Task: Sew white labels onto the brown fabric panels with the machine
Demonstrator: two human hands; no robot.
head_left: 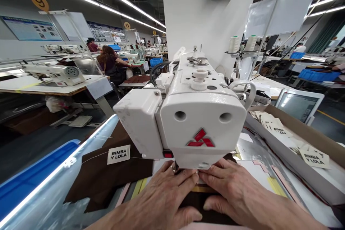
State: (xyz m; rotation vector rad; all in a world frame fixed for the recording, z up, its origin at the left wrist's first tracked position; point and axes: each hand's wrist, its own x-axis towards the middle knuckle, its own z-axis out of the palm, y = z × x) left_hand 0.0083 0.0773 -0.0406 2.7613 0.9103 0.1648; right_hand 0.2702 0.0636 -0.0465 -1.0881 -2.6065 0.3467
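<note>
White wall beyond both hands (pixel 199 190)

a worktable (pixel 258 151) bears a white sewing machine (pixel 185 115), brown fabric (pixel 99 174) and a long box (pixel 320 181) of labels (pixel 314 158).

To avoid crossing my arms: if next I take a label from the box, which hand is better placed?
Probably the right hand: it lies nearer the box; the left hand would cross over.

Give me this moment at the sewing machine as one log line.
Left hand: flat | right hand: flat, fingertips near left's | sewing machine: head over fingertips | brown cloth: between thumbs | label box: right side
</note>
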